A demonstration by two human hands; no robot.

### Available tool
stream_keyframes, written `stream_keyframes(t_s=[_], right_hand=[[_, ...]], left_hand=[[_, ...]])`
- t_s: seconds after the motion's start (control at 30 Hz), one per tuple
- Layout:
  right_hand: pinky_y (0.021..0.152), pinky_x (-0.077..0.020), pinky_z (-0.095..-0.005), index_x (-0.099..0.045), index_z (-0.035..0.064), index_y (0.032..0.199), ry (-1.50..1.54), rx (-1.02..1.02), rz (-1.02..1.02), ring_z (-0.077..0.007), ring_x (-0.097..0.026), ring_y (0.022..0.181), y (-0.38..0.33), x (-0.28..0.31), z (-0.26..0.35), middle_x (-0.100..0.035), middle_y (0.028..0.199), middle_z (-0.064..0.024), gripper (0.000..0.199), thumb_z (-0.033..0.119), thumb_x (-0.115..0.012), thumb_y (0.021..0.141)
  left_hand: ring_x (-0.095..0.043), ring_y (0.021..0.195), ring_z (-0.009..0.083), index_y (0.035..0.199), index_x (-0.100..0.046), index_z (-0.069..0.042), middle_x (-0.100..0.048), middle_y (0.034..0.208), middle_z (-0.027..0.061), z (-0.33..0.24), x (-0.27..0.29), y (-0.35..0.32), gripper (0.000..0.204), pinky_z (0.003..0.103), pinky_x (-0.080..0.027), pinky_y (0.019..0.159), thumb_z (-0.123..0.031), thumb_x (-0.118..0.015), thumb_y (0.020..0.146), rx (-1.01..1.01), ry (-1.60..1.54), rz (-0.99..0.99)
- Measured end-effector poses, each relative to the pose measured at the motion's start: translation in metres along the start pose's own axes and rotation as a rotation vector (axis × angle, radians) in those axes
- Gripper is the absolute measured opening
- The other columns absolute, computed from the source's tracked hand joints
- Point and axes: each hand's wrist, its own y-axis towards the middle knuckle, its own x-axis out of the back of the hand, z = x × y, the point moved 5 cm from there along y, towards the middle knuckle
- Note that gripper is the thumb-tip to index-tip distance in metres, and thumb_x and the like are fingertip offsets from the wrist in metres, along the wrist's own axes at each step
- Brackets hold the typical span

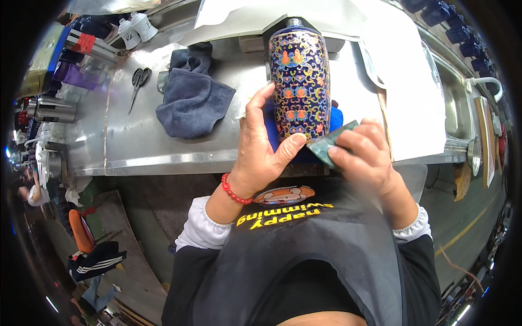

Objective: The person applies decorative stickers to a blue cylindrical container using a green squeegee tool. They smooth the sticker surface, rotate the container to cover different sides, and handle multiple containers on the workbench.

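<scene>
**Patterned Bottle (300, 87) Rests Within a Spread Left Hand (263, 138), Green Piece (328, 145) at Its Base**

A dark blue bottle covered in gold, orange and pale blue scrollwork lies lengthwise at a steel worktop (144, 148), its neck pointing away from the person. The left hand stands wide, index fingertip at the bottle's left side and thumb tip at its near end, so that the base corner sits between the 2 digits; how firmly they press cannot be told. At the bottle's near right corner, the right hand (363, 152) pinches the flat, translucent green piece narrowly between thumb and curled fingers. The piece's left tip is right by the base; contact between the 2 is unclear. The right fingers themselves are apart from the bottle.

Bright blue material (336, 117) shows at the bottle's right side. To the left are a crumpled dark blue cloth (197, 106) and, farther out, 1 pair of scissors (139, 81). White sheeting (416, 117) spreads at right, and 1 red bead bracelet (235, 192) circles the left wrist.
</scene>
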Motion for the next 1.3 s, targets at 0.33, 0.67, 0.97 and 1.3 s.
stream_keyframes(t_s=[0.33, 0.67, 0.97, 1.3], right_hand=[[0.073, -0.0502, -0.0304, -0.068, -0.0003, 0.105, 0.514, -0.541, -0.1, -0.0213, -0.064, 0.081, -0.007, -0.003, -0.031, -0.068, 0.093, -0.0109, 0.022, 0.003, -0.075, 0.084], [0.073, -0.0492, -0.0272, -0.067, -0.0003, 0.107, 0.711, -0.853, -0.157, -0.0144, -0.061, 0.081, -0.022, -0.024, -0.052, -0.066, 0.09, -0.0073, 0.019, 0.007, -0.072, 0.091], [0.073, -0.0419, -0.0376, -0.075, 0.0102, 0.097, 0.283, -0.108, 0.068, -0.0206, -0.055, 0.074, 0.02, 0.005, -0.015, -0.059, 0.087, -0.0034, 0.032, 0.01, -0.08, 0.065], [0.064, -0.0452, -0.0286, -0.068, -0.0023, 0.1, 0.449, -0.407, -0.125, -0.017, -0.059, 0.073, 0.004, 0.005, -0.053, -0.062, 0.084, -0.0082, 0.02, -0.004, -0.074, 0.082]], left_hand=[[-0.037, 0.145, 0.0433, 0.151, -0.04, 0.003, -0.051, 0.147, 0.0246, -0.019, 0.003, -0.032, 0.083, 0.064, -0.005, 0.121, -0.063, -0.047, 0.1, -0.425, 0.517, -0.083], [-0.044, 0.141, 0.0402, 0.147, -0.049, -0.007, -0.064, 0.135, 0.0185, -0.012, -0.002, -0.043, 0.066, 0.064, -0.008, 0.122, -0.054, -0.055, 0.101, -0.525, 0.607, 0.029], [-0.048, 0.132, 0.0365, 0.137, -0.054, -0.005, -0.061, 0.131, 0.0209, -0.01, 0.006, -0.033, 0.06, 0.063, -0.015, 0.122, -0.05, -0.063, 0.098, -0.511, 0.465, -0.085], [-0.048, 0.134, 0.0225, 0.129, -0.068, -0.024, -0.069, 0.124, -0.0019, -0.038, 0.003, -0.015, 0.049, 0.057, -0.01, 0.126, -0.059, -0.048, 0.101, -0.697, 0.67, 0.174]])
